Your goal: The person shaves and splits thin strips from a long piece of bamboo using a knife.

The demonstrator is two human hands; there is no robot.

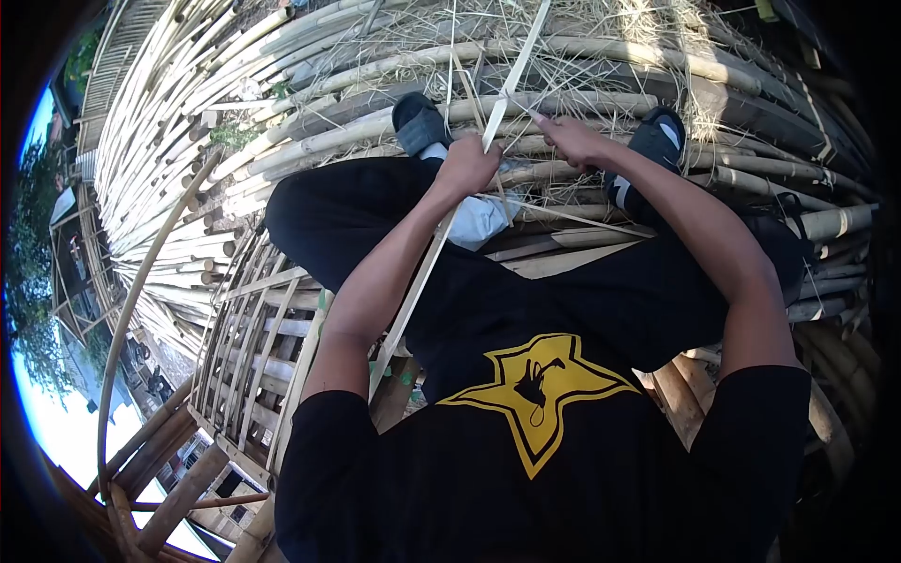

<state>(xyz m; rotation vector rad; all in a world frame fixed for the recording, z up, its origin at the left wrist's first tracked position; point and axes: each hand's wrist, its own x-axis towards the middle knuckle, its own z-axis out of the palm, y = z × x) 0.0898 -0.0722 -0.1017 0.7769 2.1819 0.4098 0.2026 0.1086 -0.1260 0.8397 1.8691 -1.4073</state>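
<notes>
My left hand (469, 167) is closed around a long, pale bamboo strip (511, 83). The strip runs from the top of the view through my fist and down past my left forearm. Just to the right, my right hand (574, 143) is closed, with a short pale tip like a knife blade (535, 115) poking out toward the strip. The handle is hidden in my fingers. That tip sits close beside the strip; whether they touch I cannot tell. Below my left hand lies a crumpled whitish bag or cloth (481, 221).
I sit with bent legs, dark sandals (419, 124) on a floor of bamboo poles (601, 103) strewn with straw-like shavings (648, 28). A slatted bamboo frame (258, 375) stands at the left, near a curved pole (127, 310). More bamboo poles (164, 122) lie stacked at upper left.
</notes>
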